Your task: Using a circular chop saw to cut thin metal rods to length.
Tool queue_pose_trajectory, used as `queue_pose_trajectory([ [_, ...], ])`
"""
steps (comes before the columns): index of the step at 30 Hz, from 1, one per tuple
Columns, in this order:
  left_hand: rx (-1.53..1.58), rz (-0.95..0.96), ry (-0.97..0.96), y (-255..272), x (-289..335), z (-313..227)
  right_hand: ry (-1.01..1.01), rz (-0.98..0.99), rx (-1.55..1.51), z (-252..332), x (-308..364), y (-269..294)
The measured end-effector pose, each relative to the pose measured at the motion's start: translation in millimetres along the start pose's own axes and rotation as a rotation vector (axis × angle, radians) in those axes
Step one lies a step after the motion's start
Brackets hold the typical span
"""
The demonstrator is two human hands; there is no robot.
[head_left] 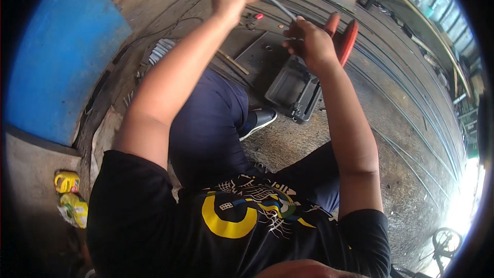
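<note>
We list one slender grey rod [272,0], our right hand [314,42] grasping it, our left hand [228,1] alongside, its grip indeterminable.

The slim grey metal rod [274,2] runs out at the top edge, its other end is lost behind the bare right hand [313,42], and blur softens the bare left hand [230,2] so that its exact grip cannot be made out. The right hand and wrist cover part of the long, curved red object [349,42] and a corner of the open black plastic case [288,85]. The bright red piece [258,16] on the floor is too small to identify, and white glare swallows detail near the dark spoked wheel [446,242].
</note>
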State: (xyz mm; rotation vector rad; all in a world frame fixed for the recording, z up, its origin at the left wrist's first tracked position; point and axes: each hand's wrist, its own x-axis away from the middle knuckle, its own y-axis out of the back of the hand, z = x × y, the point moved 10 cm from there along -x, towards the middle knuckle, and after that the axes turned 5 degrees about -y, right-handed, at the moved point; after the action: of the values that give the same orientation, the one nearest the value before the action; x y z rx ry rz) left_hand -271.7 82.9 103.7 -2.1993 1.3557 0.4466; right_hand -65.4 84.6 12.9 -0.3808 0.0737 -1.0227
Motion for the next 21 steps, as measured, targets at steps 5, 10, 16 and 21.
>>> queue_pose_trajectory([
  [5, -0.404, -0.049, 0.029, 109, -46, -2, 0.553, -0.181, 1.035, 16, -51, -69],
  [10, -0.435, -0.119, 0.138, 189, -66, 66, 0.225, -0.071, 1.365, -99, -152, -95],
  [16, -0.364, -0.236, 0.343, 284, -51, 202, -0.072, 0.062, 1.418, -228, -220, -95],
  [21, -0.288, -0.402, 0.501, 343, -28, 305, -0.197, 0.104, 1.453, -297, -256, -87],
])
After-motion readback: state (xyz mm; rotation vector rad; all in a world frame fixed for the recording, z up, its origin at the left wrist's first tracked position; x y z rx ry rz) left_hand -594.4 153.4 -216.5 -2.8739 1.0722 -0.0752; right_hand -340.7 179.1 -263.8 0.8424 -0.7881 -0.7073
